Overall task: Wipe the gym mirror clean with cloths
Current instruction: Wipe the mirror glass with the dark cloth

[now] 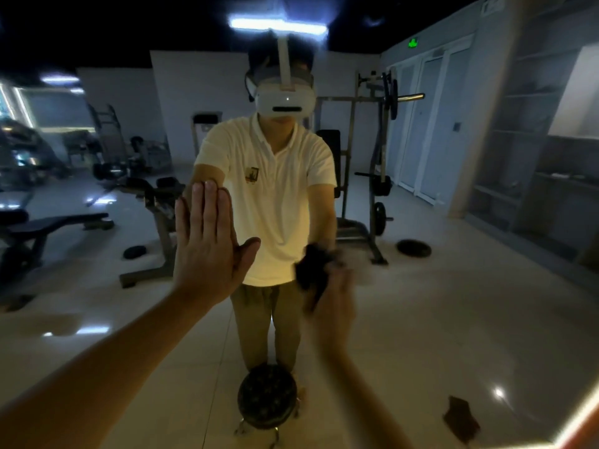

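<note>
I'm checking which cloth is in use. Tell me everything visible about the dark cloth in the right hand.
The dark cloth is near-black, soft-looking fabric, bunched into a crumpled wad, not spread flat. The right hand grips it from below, up at the mirror; motion blur hides whether it touches the glass. Weave, edges and any wetness cannot be made out.

Gym, squat rack (372, 176), weight bench (55, 222), mirror (453, 303)
</note>
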### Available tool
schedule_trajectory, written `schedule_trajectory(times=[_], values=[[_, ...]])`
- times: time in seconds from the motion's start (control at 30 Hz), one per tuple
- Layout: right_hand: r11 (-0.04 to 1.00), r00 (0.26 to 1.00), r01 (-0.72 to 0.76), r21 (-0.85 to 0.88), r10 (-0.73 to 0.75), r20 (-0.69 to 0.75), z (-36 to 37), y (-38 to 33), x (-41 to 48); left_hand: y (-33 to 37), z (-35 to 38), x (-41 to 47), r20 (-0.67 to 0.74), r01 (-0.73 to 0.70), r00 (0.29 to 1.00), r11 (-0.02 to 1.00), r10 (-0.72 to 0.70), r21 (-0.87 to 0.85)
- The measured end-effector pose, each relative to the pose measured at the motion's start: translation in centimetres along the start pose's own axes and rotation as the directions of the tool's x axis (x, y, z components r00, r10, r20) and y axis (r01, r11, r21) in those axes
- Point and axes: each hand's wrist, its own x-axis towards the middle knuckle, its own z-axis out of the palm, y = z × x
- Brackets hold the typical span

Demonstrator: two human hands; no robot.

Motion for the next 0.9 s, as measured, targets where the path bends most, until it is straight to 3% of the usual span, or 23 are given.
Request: schedule_trajectory(times=[0.1,0.13,0.2,0.3,0.33,0.4,0.5,0.53,0.6,0.7,0.8,0.9], values=[[0.968,0.91,0.248,-0.045,-0.217,0.352,2.9,-0.2,-6.9,-0.6,-0.3,-0.1,0.023,-0.029,0.999,1.0,0.029,-0.005],[0.956,0.893,0.285,-0.067,-0.239,0.382,2.6,0.4,-7.3,-0.8,-0.5,-0.2,0.025,-0.039,0.999,0.999,0.04,-0.017],[0.99,0.948,0.14,-0.019,-0.128,0.292,-0.2,1.3,-5.3,-0.9,-0.5,-0.3,0.028,-0.044,0.999,0.998,0.045,-0.049],[0.991,0.993,-0.116,-0.061,0.116,-0.012,-5.0,5.8,0.4,-0.4,-0.9,-0.2,0.063,-0.021,0.998,0.998,0.025,-0.056],[0.973,0.969,-0.231,0.014,0.232,-0.088,-5.7,7.0,1.6,-0.2,-1.0,-0.2,0.076,-0.016,0.997,0.999,0.02,-0.049],[0.891,0.894,-0.422,0.168,0.44,-0.085,-6.0,6.6,2.5,0.1,-1.0,-0.1,0.09,-0.011,0.996,0.999,0.015,-0.044],[0.806,0.801,-0.587,0.08,0.592,-0.091,-4.2,4.4,0.4,0.4,-0.7,0.0,0.074,0.008,0.997,1.0,-0.006,-0.022],[0.854,0.846,-0.515,0.075,0.521,-0.115,-3.1,3.7,-1.0,0.4,-0.6,0.0,0.068,0.012,0.998,1.0,-0.012,-0.012],[0.966,0.965,-0.259,0.027,0.257,0.051,-0.4,2.7,-4.9,0.4,-0.5,0.0,0.081,0.019,0.997,1.0,-0.02,0.019],[0.995,0.921,0.095,-0.03,-0.076,0.383,0.6,4.2,-7.2,0.7,-1.0,-0.1,0.112,0.055,0.992,0.996,-0.063,0.072],[0.969,0.915,0.242,0.04,-0.242,0.322,-2.7,6.7,-1.6,2.3,-2.3,-0.1,0.084,0.133,0.987,0.987,-0.14,0.086],[0.978,0.973,0.2,0.051,-0.205,0.109,-8.4,7.5,7.5,4.8,-3.1,0.7,0.04,0.132,0.99,0.99,-0.134,0.058]])
